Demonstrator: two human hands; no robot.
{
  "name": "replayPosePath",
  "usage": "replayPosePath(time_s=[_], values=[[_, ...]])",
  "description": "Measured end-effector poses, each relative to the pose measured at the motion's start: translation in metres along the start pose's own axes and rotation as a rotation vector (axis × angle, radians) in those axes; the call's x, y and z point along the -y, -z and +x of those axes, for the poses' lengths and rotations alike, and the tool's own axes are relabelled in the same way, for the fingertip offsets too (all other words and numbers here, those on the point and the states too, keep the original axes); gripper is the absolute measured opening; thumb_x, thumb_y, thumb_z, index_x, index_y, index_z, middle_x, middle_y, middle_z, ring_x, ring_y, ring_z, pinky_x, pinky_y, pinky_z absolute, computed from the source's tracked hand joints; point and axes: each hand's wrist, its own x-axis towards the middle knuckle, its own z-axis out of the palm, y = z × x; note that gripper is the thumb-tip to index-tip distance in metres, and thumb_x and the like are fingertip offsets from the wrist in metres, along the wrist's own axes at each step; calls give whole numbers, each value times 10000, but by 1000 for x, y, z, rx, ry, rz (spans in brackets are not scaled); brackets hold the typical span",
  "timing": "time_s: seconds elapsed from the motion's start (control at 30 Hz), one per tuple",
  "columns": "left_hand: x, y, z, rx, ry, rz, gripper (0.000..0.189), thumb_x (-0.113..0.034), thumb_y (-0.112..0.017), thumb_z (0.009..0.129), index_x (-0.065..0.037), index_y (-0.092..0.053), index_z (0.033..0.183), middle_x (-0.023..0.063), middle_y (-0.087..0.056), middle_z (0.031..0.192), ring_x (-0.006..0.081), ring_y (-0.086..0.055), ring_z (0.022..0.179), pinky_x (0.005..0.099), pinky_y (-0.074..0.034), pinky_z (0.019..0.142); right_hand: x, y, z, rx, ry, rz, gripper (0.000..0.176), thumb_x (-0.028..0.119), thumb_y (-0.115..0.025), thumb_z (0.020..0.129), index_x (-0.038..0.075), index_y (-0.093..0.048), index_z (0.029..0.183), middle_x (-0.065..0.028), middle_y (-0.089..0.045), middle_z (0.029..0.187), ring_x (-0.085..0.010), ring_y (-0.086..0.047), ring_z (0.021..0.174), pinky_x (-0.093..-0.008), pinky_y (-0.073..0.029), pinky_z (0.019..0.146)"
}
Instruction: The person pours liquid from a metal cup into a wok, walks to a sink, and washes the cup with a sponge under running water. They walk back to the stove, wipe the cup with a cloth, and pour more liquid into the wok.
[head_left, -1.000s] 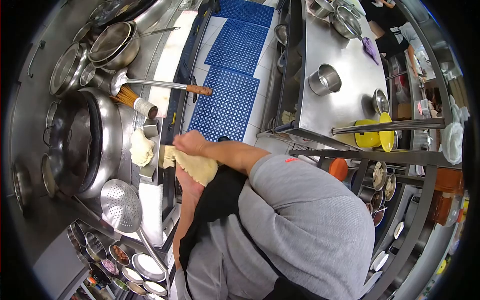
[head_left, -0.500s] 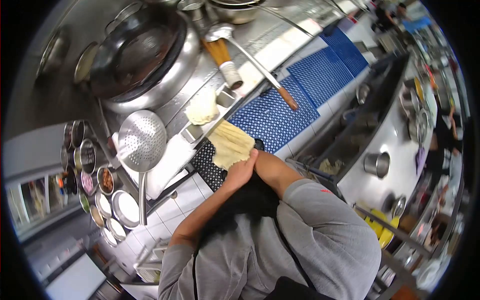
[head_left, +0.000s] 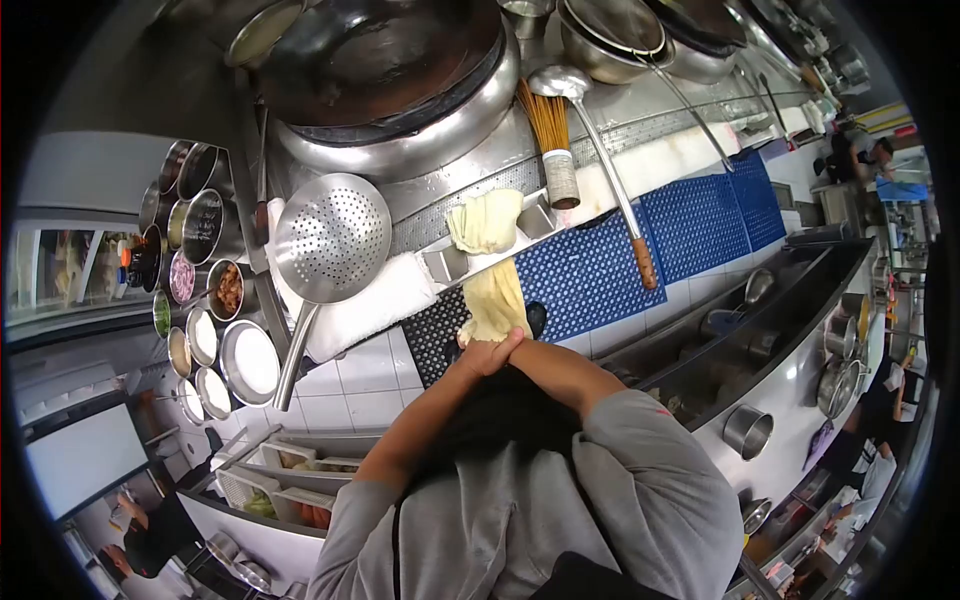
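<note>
A pale yellow cloth (head_left: pixel 495 300) hangs over the front edge of the stove counter, its upper part bunched between two small metal boxes. My left hand (head_left: pixel 483 356) is closed at the cloth's lower end. Pressed against it, my right hand (head_left: pixel 514 344) is closed on the same end, with its fingers mostly hidden. A perforated strainer (head_left: pixel 333 238) lies left of the cloth on a folded white towel (head_left: pixel 385 300). To the right are a bamboo brush (head_left: pixel 558 150) and a long ladle (head_left: pixel 600 150).
A large wok (head_left: pixel 385 60) sits on the stove at the back. Bowls of ingredients, including a white-filled one (head_left: pixel 250 362), stand at left. Blue mats (head_left: pixel 590 275) cover floor beyond the counter edge. A metal pot (head_left: pixel 747 432) is on the right counter. Other people work at the far right and lower left.
The view has turned and shifted, so the stove and strainer appear farther right. The cloth's lower part now hangs narrower and more gathered. Both hands remain together at its end.
</note>
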Motion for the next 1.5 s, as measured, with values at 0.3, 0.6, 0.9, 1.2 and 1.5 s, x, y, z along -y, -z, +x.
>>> replayPosePath(time_s=[0.3, 0.6, 0.9, 1.2, 1.5], values=[[70, 22, 9, -128, 84, 91, 548, -447, -493, 997, 7, -536, 1301, 207, -619, 1224, 390, -565, 1141, 450, -428, 992, 15, 99, -86, 1, -126, 468, 475, 303, -701, 882, 35, -599, 1261, -188, -641, 1218, -302, -629, 1080, -390, -479, 955], [-28, 16, 31, -30, 546, -1174, 592, -470, -506, 948, -41, -481, 1354, 153, -594, 1239, 325, -606, 1081, 509, -477, 932, 41, 83, -93, -533, -215, 307, 293, 199, -603, 945, -28, -580, 1130, -174, -678, 1061, -309, -662, 928, -386, -516, 823], [143, 15, 100, -288, 456, -1464, 447, -299, -563, 897, 10, -589, 1218, 181, -692, 1056, 357, -678, 956, 520, -568, 859, 118, 147, -84, -519, -412, 1185, 176, 105, -566, 967, -6, -658, 1069, -76, -710, 925, -160, -666, 785, -296, -538, 703], [107, -44, 93, -382, 579, -1142, 398, -306, -591, 892, 14, -638, 1124, 184, -701, 1012, 347, -691, 893, 480, -581, 812, 84, 112, -49, -707, 119, 0, 401, 289, -563, 945, -22, -592, 1196, -223, -578, 1259, -375, -526, 1163, -473, -358, 1010], [-20, -2, 42, 118, 148, 251, 346, -312, -634, 878, 17, -693, 967, 176, -711, 918, 317, -706, 807, 413, -589, 735, -7, 109, -47, -403, -169, 816, 315, 261, -537, 982, -15, -678, 1034, -164, -717, 985, -275, -694, 892, -339, -519, 759]])
